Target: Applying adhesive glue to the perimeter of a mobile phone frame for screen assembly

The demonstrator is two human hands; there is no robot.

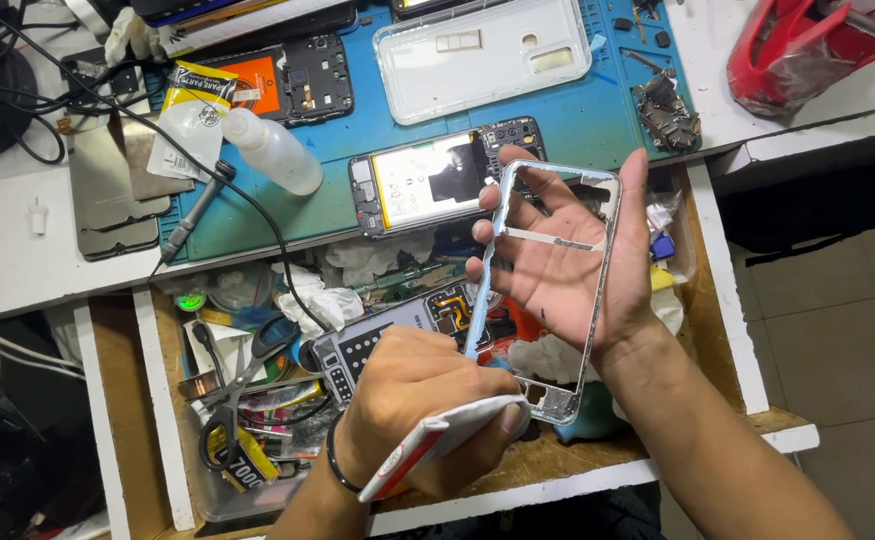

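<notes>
Two opened phones [438, 182] [293, 82], one bottle [273, 150], perhaps two frames [548, 290] [483, 55].

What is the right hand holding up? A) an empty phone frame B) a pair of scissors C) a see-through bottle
A: the right hand holds a thin empty phone frame you can see the palm through, while the bottle lies on the blue mat.

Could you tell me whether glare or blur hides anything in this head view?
Head view: sharp and evenly lit; mild glare on the clear back cover and on the phone frame in the right hand; the left hand is crisp; dark shadow lower left.
</notes>
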